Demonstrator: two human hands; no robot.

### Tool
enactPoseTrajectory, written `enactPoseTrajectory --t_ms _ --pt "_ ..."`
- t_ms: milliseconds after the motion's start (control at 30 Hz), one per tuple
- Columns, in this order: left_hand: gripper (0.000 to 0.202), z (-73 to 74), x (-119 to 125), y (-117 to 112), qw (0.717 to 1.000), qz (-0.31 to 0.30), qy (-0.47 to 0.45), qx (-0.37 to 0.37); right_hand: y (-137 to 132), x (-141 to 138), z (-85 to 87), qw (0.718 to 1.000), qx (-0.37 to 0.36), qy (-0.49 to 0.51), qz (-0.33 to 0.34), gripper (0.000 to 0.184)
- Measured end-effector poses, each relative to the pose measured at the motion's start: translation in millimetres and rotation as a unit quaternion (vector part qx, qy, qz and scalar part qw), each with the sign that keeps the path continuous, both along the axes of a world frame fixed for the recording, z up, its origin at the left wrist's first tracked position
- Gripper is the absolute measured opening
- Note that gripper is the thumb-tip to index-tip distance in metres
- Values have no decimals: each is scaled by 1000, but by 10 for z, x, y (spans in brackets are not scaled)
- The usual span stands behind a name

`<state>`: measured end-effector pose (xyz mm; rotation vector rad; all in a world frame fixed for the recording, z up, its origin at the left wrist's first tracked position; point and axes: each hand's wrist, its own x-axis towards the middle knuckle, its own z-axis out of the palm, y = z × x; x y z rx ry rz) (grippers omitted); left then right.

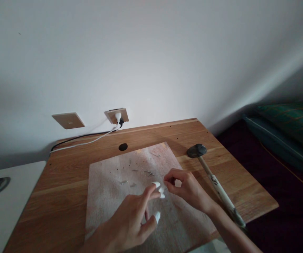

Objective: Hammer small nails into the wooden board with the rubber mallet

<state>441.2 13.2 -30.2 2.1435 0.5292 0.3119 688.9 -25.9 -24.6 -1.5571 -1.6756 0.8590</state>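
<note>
My left hand [134,216] hovers over a greyish-white board [109,207], its thumb and fingers apart. White coverings wrap several of its fingertips. Close beside those fingertips, my right hand [187,186] is closed in a pinch, thumb against forefinger; whatever it may hold is too small to make out. Several small nails [149,173] lie scattered on the board beyond both hands, among small dark dots. To the right of my right hand rests a mallet [197,151] with a black head and a long pale handle, scuffed dark in places.
The board lies on a wooden table [241,179] against a white wall. White and black cords [88,140] run from a wall socket [117,116] along the table's back edge. A white surface [17,196] adjoins at left; dark bedding [272,165] lies at right.
</note>
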Motion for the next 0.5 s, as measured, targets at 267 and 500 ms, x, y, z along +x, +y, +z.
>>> enactPoseTrajectory --t_ms 267,500 --pt "70 107 -71 14 968 -62 -101 220 17 -4 79 991 -88 91 47 12" --pt "63 -16 -99 -20 966 150 -208 42 18 -113 10 905 -150 397 37 19"
